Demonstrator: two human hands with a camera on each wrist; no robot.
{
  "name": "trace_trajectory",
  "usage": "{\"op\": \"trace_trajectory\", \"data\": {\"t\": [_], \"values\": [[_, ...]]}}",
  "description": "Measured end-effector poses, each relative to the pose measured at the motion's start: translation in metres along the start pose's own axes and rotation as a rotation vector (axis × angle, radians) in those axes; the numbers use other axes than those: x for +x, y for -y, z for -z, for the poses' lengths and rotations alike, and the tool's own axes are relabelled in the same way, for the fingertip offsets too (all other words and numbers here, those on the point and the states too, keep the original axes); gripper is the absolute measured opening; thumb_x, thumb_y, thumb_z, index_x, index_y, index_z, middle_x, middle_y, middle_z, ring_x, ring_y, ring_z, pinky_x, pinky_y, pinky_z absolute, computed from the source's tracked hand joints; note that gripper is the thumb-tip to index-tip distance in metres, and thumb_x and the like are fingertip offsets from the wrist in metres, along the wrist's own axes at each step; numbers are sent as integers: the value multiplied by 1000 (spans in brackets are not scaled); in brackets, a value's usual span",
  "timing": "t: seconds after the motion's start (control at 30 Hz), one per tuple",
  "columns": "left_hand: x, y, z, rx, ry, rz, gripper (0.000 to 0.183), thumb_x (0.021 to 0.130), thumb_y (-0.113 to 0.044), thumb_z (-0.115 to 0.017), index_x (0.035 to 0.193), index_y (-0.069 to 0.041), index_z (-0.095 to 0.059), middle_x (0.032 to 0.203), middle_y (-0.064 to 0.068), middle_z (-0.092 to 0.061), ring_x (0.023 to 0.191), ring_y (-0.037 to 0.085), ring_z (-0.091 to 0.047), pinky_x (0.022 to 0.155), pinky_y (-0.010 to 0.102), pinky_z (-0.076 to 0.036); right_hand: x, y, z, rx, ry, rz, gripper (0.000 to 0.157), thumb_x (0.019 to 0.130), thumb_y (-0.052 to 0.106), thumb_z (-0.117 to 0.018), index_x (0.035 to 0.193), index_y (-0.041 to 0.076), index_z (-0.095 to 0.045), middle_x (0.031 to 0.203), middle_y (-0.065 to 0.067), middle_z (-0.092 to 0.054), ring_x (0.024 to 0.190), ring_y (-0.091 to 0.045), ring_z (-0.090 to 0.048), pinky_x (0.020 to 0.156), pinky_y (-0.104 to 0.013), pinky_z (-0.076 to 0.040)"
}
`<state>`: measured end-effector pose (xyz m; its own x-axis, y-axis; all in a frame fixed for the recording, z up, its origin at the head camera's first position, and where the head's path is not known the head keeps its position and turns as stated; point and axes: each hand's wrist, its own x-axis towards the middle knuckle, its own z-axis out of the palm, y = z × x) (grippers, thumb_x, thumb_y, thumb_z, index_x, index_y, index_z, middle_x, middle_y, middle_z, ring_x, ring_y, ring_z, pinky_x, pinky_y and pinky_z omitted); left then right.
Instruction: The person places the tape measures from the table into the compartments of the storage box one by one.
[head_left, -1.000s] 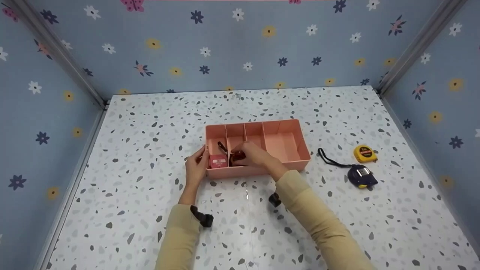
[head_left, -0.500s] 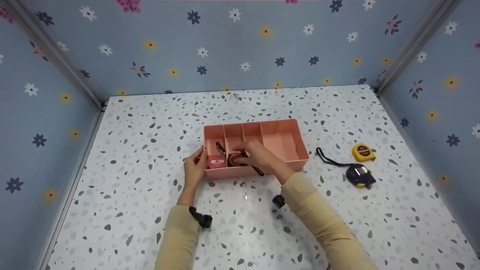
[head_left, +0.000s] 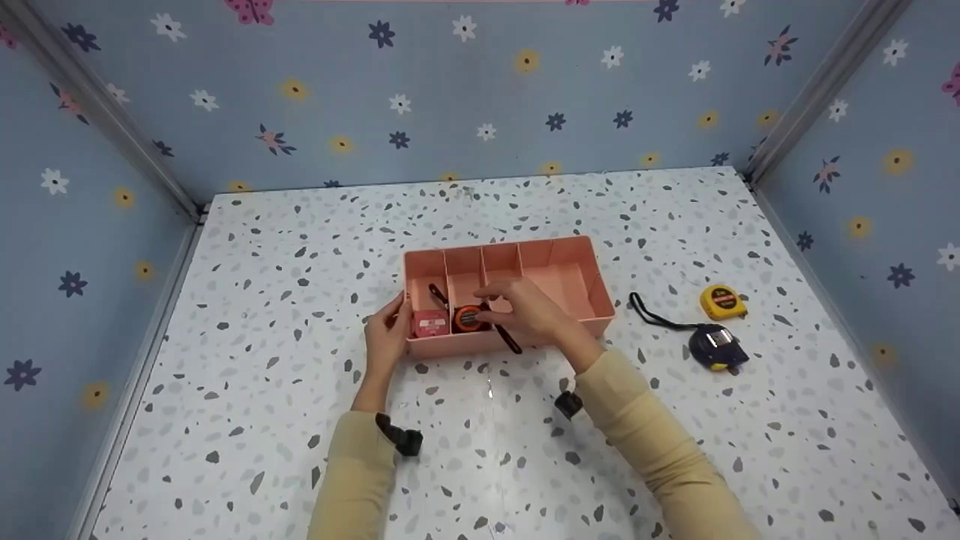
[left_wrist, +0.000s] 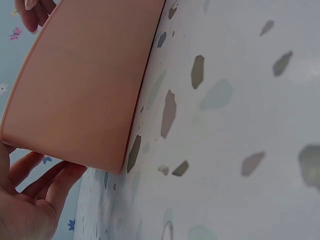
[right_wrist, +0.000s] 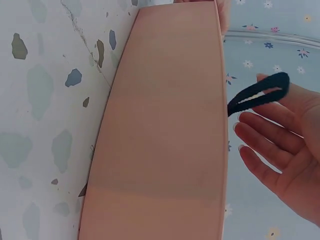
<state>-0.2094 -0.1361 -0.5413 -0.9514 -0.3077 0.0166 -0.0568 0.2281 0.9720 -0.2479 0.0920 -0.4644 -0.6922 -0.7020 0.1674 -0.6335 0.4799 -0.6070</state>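
A pink divided box [head_left: 495,343] stands on the table. At its left end wall my left hand [head_left: 384,337] rests with its fingertips; the left wrist view shows these fingers [left_wrist: 60,185] against the wall. The leftmost compartment holds a red-pink tape measure [head_left: 431,324] with a dark strap [head_left: 438,294]. In the second compartment lies an orange-and-black tape measure [head_left: 468,319], its black strap [head_left: 508,339] hanging over the front rim. Over the middle compartments is my right hand [head_left: 525,309], fingers loosely extended beside that strap loop [right_wrist: 282,80] in the right wrist view.
To the right of the box lie a yellow tape measure [head_left: 723,301] and a dark blue tape measure [head_left: 716,346] with a black wrist strap [head_left: 652,319]. Flower-patterned panels [head_left: 480,90] enclose the speckled table [head_left: 315,247] at the back and sides.
My right hand has drawn back to the right from the orange-and-black tape measure, which now shows in the second compartment. Its strap has come to hang over the front rim. My left hand stays put.
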Motion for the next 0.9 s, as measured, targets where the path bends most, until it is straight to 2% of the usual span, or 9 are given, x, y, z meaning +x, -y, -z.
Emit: {"op": "trace_trajectory", "data": {"t": [0.17, 0.33, 0.57, 0.7, 0.9], "values": [[0, 0, 0, -1, -1, 4, 36, 90, -24, -51, 121, -4, -54, 113, 13, -59, 91, 21, -56, 76, 30, -45, -8, -1, 3, -16, -32, 13, 28, 81, 17, -65, 106, 3, -64, 102, -8, -64, 92, -22, -58, 80, -31, -45], [0, -1, 0, -11, -1, 17, 35, 91, -22, -51, 121, -5, -55, 113, 12, -58, 91, 20, -57, 78, 31, -45, -16, -6, 7, -29, -66, 31, 29, 80, 14, -66, 104, -2, -63, 100, -12, -64, 90, -24, -58, 78, -34, -46], [0, -1, 0, -7, -3, 15, 34, 91, -21, -51, 121, -5, -55, 112, 12, -59, 91, 20, -57, 75, 30, -45, -28, -14, 11, -24, -93, 52, 29, 81, 13, -65, 104, -4, -62, 87, -14, -63, 73, -26, -57, 73, -39, -47], [0, -2, 0, -6, 0, 3, 35, 91, -21, -51, 121, -4, -55, 113, 13, -59, 91, 20, -57, 75, 29, -45, -33, -18, 12, -51, -124, 78, 28, 79, 12, -66, 102, -3, -63, 80, -12, -63, 77, -25, -58, 77, -36, -46], [0, -1, 0, -10, -3, -11, 35, 91, -21, -51, 121, -5, -55, 113, 12, -59, 90, 20, -57, 73, 28, -45, -44, -22, 17, -76, -159, 56, 25, 80, 13, -65, 100, -1, -64, 89, -11, -64, 85, -24, -58, 77, -35, -45]]}}
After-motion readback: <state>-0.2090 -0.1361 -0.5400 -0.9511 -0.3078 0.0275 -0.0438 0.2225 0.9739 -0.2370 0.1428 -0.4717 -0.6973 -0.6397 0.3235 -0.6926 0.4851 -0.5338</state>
